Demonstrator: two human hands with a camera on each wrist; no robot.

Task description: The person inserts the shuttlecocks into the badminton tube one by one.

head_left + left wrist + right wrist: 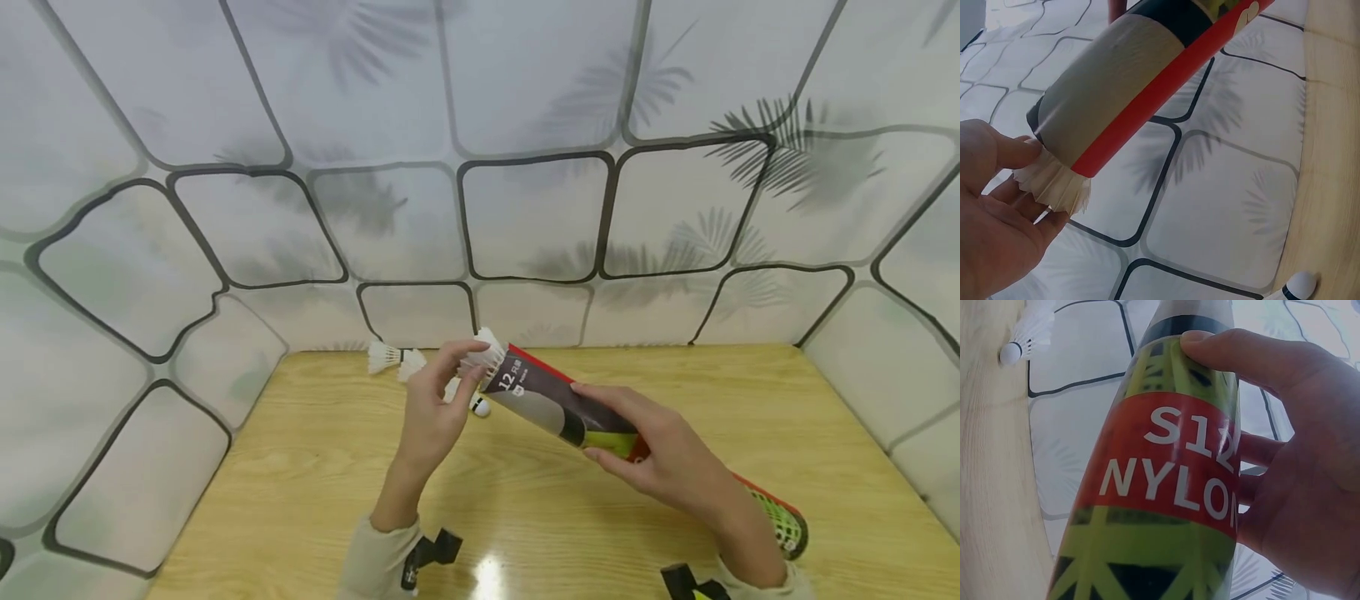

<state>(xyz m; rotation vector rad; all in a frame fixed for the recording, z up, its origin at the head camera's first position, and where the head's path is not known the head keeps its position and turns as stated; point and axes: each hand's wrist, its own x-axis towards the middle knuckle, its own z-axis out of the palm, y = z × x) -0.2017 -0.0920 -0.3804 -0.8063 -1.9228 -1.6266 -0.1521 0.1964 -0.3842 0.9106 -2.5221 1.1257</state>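
Observation:
My right hand [667, 450] grips a shuttlecock tube [547, 396], printed dark grey, red and green, which slants over the table with its mouth up and to the left. Large letters reading "NYLON" show on the tube [1154, 469] in the right wrist view. At the mouth, my left hand [435, 408] pinches a white shuttlecock [491, 348] by its skirt, between thumb and fingers. The skirt [1060, 182] sticks out of the opening in the left wrist view; its cork end is hidden inside the tube.
Loose white shuttlecocks lie on the wooden table [315, 492] behind my left hand, one [386, 357] near the back edge and another [480, 407] under the tube's mouth. A patterned cloth wall [532, 217] stands behind and at both sides.

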